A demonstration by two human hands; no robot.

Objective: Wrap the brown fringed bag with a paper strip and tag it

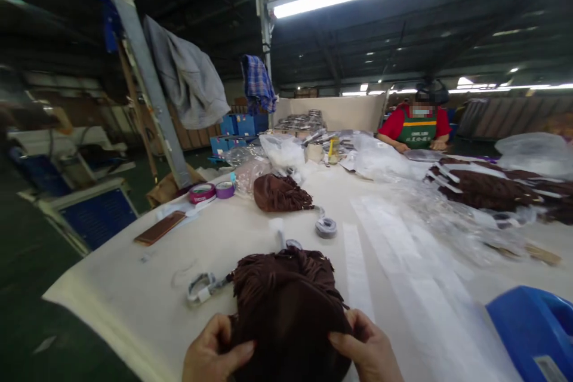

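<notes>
A dark brown fringed bag (286, 310) is in front of me at the near edge of the table, its fringe pointing away from me. My left hand (215, 349) grips its left side, thumb on top and fingers folded behind. On the opposite side my right hand (364, 343) pinches the bag the same way. A wrapped strap loop (201, 289) extends from the bag's left onto the white table. Past the fringe lies another wrapped strap piece. The bag's lower end is cut off by the frame.
A second brown fringed bag (280, 193) and a grey wrapped roll (326, 227) lie farther back. Tape rolls (202, 193) and a brown wallet-like item (160, 228) sit left. Blue container (532, 328) stands right. Plastic bags and brown bags cover the right; a co-worker (418, 125) stands beyond.
</notes>
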